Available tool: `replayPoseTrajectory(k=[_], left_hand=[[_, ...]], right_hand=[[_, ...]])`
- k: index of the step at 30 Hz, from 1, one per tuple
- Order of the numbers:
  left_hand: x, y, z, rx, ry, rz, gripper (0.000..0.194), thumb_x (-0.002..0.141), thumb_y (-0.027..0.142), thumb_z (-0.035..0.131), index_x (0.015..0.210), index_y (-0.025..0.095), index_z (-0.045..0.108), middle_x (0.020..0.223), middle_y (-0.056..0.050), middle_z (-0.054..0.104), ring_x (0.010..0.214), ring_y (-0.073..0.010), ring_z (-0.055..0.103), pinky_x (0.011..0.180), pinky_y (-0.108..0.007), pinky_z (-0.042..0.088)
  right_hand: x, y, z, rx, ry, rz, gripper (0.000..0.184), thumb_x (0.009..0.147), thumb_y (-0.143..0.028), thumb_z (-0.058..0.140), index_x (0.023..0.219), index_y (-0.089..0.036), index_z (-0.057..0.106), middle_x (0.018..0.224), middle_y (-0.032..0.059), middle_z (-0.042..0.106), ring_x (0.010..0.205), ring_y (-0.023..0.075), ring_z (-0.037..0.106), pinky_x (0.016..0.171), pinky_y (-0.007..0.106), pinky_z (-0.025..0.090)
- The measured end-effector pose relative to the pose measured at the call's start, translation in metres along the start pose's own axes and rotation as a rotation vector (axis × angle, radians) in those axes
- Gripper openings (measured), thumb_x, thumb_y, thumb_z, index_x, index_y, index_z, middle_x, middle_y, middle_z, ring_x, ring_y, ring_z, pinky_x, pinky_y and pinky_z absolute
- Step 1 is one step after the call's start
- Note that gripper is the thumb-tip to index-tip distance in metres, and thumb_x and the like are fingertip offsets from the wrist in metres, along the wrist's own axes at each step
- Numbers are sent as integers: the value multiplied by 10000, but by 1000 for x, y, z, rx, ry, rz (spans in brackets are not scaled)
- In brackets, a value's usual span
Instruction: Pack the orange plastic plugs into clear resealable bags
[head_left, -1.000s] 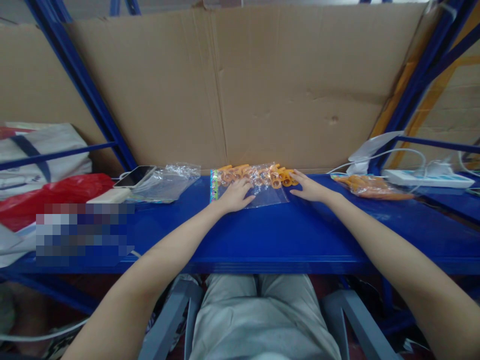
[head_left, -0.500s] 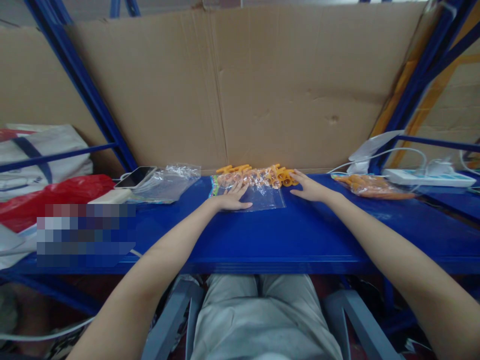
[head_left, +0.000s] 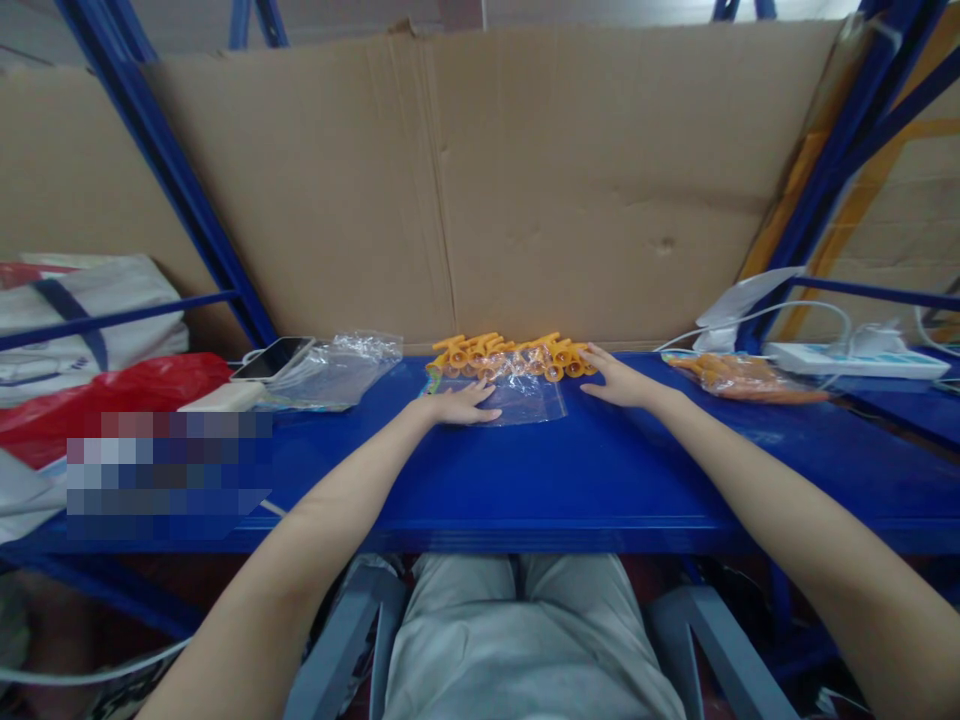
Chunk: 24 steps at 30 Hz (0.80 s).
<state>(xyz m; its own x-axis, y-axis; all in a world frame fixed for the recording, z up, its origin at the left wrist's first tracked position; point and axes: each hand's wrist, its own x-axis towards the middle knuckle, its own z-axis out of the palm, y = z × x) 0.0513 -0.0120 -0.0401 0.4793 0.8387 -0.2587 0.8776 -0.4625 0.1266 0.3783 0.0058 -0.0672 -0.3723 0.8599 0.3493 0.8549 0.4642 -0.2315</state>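
Note:
A row of orange plastic pieces (head_left: 461,352) with round, ring-like ends lies along the back of the blue table, against the cardboard. In front of them, partly over them, a clear plastic bag (head_left: 525,398) lies flat, with a colourful printed strip at its left end. My left hand (head_left: 465,403) rests flat on the bag, fingers stretched toward the pieces. Beside the right end of the row, my right hand (head_left: 616,380) has its fingers extended and thumb apart, its fingertips at the last pieces. Whether those fingertips touch them is hard to tell.
A packed bag of orange pieces (head_left: 750,376) lies on the right, near a white power strip (head_left: 855,360). On the left are clear bags (head_left: 337,372), a phone (head_left: 276,358) and a red plastic bag (head_left: 142,395). A cardboard sheet (head_left: 562,180) stands behind the blue table (head_left: 525,485).
The clear bag has slid toward me off the left pieces, uncovering more of them. My left hand has shifted slightly nearer with it; my right hand stays nearly in place.

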Motion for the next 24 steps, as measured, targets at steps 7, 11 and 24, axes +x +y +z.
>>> replayPoseTrajectory(k=[7, 11, 24], left_hand=[[8, 0, 7, -3, 93, 12, 850, 828, 700, 273, 1517, 211, 179, 1573, -81, 14, 1456, -298, 36, 1135, -553, 130], [13, -3, 11, 10, 136, -11, 839, 838, 692, 259, 1516, 203, 184, 1577, -82, 32, 1457, -291, 51, 1140, -540, 128], [10, 2, 6, 28, 81, -23, 863, 844, 679, 221, 1524, 156, 128, 1578, -92, -34, 1461, -286, 6, 1141, -545, 101]], right_hand=[[0, -1, -1, 4, 7, -9, 724, 832, -374, 580, 1478, -183, 317, 1560, 149, 230, 1435, 288, 193, 1158, 467, 222], [1, 2, 1, -1, 14, 1, 725, 830, -387, 578, 1486, -247, 304, 1564, 105, 239, 1429, 304, 210, 1138, 517, 253], [2, 4, 2, -15, 4, 13, 735, 829, -390, 579, 1491, -261, 289, 1571, 99, 218, 1430, 309, 208, 1130, 534, 254]])
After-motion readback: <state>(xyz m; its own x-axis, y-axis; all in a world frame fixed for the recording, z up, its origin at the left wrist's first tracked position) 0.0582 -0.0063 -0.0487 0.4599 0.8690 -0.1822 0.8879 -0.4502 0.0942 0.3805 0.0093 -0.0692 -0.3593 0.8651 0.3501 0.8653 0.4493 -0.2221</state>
